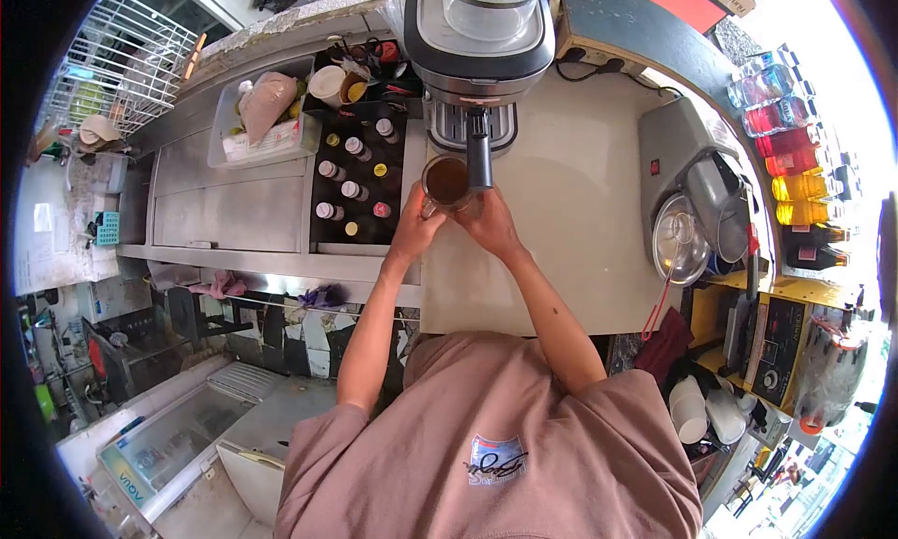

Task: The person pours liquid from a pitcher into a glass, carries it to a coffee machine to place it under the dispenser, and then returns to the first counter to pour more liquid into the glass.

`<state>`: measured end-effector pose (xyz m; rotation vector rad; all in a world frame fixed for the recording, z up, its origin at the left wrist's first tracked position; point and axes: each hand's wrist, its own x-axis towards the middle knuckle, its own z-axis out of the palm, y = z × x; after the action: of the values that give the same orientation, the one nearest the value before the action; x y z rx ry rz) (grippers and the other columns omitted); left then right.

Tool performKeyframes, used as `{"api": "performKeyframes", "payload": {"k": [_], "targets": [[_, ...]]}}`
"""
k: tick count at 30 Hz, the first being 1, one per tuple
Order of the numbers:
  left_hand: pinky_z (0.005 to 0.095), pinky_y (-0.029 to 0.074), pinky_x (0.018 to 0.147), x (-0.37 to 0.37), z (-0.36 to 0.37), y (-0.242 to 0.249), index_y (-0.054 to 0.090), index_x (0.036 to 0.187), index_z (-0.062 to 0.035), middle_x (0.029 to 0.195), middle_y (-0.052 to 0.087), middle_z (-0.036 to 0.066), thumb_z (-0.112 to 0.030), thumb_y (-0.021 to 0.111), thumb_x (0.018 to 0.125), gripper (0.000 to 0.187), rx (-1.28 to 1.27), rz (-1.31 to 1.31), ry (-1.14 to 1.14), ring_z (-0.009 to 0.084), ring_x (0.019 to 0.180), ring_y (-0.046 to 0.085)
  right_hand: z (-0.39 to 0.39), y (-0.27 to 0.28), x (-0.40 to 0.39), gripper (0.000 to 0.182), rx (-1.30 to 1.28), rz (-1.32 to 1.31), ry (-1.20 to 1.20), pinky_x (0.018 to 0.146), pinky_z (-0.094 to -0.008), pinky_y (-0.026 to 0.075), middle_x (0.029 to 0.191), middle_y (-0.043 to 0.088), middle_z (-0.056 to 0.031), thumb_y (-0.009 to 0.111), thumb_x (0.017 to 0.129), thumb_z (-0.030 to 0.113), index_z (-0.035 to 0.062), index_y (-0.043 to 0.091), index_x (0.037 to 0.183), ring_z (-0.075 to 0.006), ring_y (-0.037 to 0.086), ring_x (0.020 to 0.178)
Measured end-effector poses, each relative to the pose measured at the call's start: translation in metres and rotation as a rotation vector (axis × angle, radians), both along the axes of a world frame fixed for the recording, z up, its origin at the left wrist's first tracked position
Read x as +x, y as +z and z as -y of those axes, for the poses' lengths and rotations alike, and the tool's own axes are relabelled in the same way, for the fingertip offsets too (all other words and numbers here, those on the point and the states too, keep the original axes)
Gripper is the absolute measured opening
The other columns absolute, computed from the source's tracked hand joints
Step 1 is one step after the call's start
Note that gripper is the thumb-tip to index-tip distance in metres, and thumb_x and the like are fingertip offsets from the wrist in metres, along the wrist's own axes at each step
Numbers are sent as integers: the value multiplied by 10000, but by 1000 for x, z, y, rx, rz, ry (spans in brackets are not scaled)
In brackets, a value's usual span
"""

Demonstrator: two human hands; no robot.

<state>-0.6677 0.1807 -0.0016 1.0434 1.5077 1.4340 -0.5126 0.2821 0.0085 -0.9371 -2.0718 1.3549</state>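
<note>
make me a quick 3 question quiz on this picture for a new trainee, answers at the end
1. Multiple choice: what do the left hand and right hand hold?
a) a metal strainer
b) a glass mug
c) a white tub

2. True or false: in this view, the capped bottles stand to the left of the coffee machine.

3. Short answer: which part of the coffee machine points towards the person, right beside the mug?

Key: 1. b; 2. true; 3. its black handle.

Bright daylight, right edge blown out; strong fisheye bend, black corners; centre fairly sharp.
</note>
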Motion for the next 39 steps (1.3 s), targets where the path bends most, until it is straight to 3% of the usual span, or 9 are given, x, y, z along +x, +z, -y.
{"api": "performKeyframes", "payload": {"k": [12,15,17,21,27,29,30,32,39], "targets": [[324,383,1108,-25,-6,12,523,1390,-50,1331,591,46,22,574,859,538,-113,82,-181,150,1303,491,8,-3,6,687,146,-43,-64,1064,-423,458,1324,545,-198,809,763,46,-29,484,1364,-371,534,1250],[303,411,1063,-27,-8,9,537,1377,-51,1294,614,36,9,570,864,517,-155,116,-168,133,1253,522,9,-3,10,682,114,-33,-56,1074,-428,450,1340,536,-198,794,777,43,-28,476,1377,-375,532,1252],[290,461,975,-34,-9,8,589,1308,-50,1175,662,0,-13,620,896,415,-175,104,-214,109,1055,599,11,-8,13,683,116,-42,-60,1077,-431,448,1350,529,-200,786,784,41,-27,469,1385,-375,529,1258],[293,464,969,-46,-7,-16,598,1296,-51,1136,665,-15,3,614,889,410,-241,22,-267,105,1025,610,13,-14,17,688,149,-37,-47,1082,-436,442,1377,513,-205,768,796,37,-27,451,1404,-375,517,1281],[263,480,885,0,22,-2,540,1357,-39,1225,592,20,49,619,842,528,-74,155,-14,109,964,580,41,4,65,642,3,-67,-78,1039,-403,468,1423,516,-155,736,871,54,17,446,1443,-300,534,1306],[278,496,878,22,43,-14,548,1323,-28,1231,580,50,30,621,852,481,-31,31,358,154,945,595,54,3,95,629,1,-67,-100,1018,-404,479,1395,529,-156,736,869,49,29,456,1432,-302,552,1278],[278,496,878,34,56,-12,548,1323,-28,1231,580,50,30,621,852,481,-31,25,344,154,945,595,63,3,111,616,-4,-62,-120,998,-404,490,1367,542,-157,735,867,44,41,466,1421,-305,569,1249],[297,505,800,58,84,-8,590,1229,-10,1113,603,69,15,623,858,374,-130,-419,520,164,896,588,83,4,145,581,-48,-59,-170,1004,-391,484,1346,572,-146,732,872,38,40,494,1402,-282,580,1247],[299,445,562,164,99,29,671,953,-14,639,536,38,-26,645,879,80,-171,-329,-17,127,577,505,162,10,263,332,-46,-50,-484,865,-348,537,1224,640,-133,697,905,29,38,634,1231,-243,653,1100]]}}
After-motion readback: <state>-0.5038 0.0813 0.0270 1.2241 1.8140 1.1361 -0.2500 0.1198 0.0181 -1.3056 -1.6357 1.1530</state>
